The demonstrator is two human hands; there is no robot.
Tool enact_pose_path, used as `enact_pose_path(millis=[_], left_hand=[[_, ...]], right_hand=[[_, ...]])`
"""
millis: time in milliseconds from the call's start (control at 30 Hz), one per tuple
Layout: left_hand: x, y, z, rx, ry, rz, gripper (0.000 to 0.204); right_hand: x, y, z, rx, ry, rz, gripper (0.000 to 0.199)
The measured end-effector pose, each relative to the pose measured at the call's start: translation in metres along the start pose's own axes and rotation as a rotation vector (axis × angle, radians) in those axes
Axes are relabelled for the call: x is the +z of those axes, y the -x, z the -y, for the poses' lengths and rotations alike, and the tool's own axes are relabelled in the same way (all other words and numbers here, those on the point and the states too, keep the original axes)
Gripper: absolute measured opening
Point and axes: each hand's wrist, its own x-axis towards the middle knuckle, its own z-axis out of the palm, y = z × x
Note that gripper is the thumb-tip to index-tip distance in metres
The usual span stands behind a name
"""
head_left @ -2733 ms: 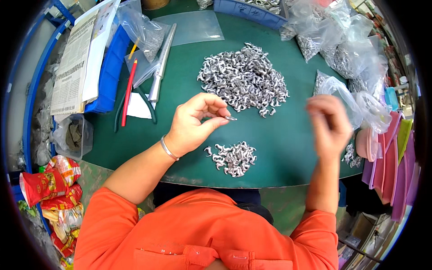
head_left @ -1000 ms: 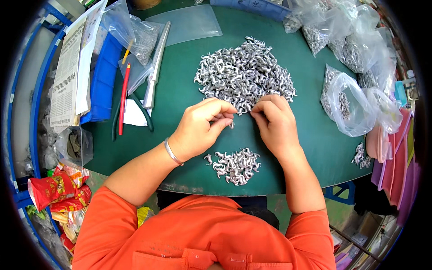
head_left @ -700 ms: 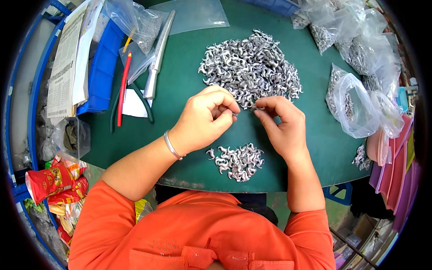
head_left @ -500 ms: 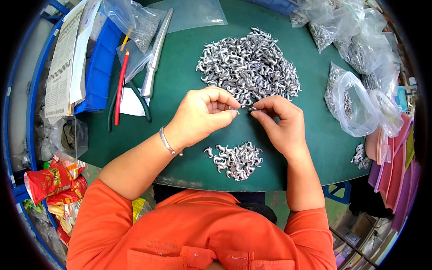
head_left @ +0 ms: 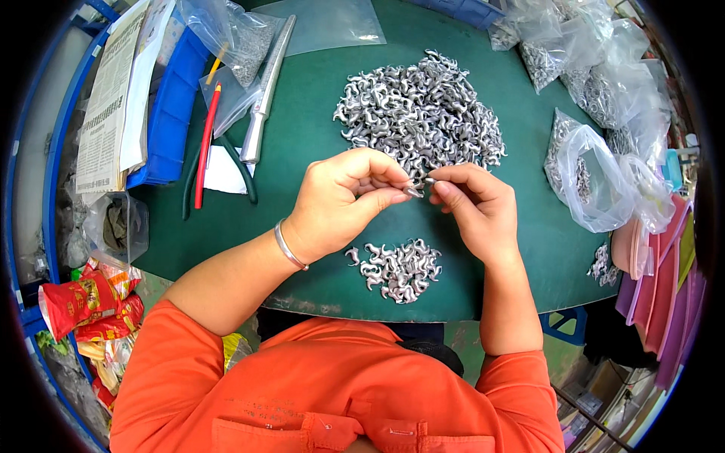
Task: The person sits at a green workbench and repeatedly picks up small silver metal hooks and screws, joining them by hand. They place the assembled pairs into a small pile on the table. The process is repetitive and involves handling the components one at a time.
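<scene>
Between thumb and fingers, my left hand (head_left: 347, 189) pinches a small curved metal piece (head_left: 413, 192). My right hand (head_left: 479, 204) is pinched close beside it, with another small metal piece (head_left: 430, 181) at its fingertips. The two sets of fingertips nearly meet; whether the pieces touch I cannot tell. Just beyond my hands lies a large heap of silvery, S-curved metal pieces (head_left: 419, 109). A smaller pile of similar pieces (head_left: 400, 270) sits nearer me, below my hands, with one piece (head_left: 353, 256) a little apart at its left.
On the green table (head_left: 302, 113), a metal file (head_left: 268, 90) and red-handled tool (head_left: 207, 147) lie left, near a blue bin (head_left: 170, 113) and papers (head_left: 113, 106). Plastic bags of metal pieces (head_left: 596, 90) and an open bag (head_left: 596, 181) stand right. Few pieces (head_left: 603, 266) lie at the right edge.
My left hand has moved slightly right, bringing its piece close to my right fingertips. The gap between the hands has narrowed. Both piles look the same.
</scene>
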Motion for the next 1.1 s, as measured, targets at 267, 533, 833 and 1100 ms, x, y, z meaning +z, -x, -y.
enact_pose_path(millis=[267, 533, 833, 1100], left_hand=[[0.0001, 0.0015, -0.0009, 0.041, 0.252, 0.005, 0.02], [0.0016, 0.0055, 0.0009, 0.132, 0.284, 0.039, 0.023], [0.003, 0.0069, -0.0027, 0.15, 0.233, 0.039, 0.023], [0.0036, 0.0068, -0.0021, 0.17, 0.248, 0.079, 0.021]], right_hand=[[0.0004, 0.0034, 0.0002, -0.065, -0.475, 0.005, 0.018], [0.0014, 0.0038, -0.0044, -0.28, -0.626, 0.139, 0.017], [0.0, 0.0066, -0.0054, -0.187, -0.63, 0.189, 0.017], [-0.0057, 0.0024, 0.0018, -0.483, -0.259, 0.125, 0.018]])
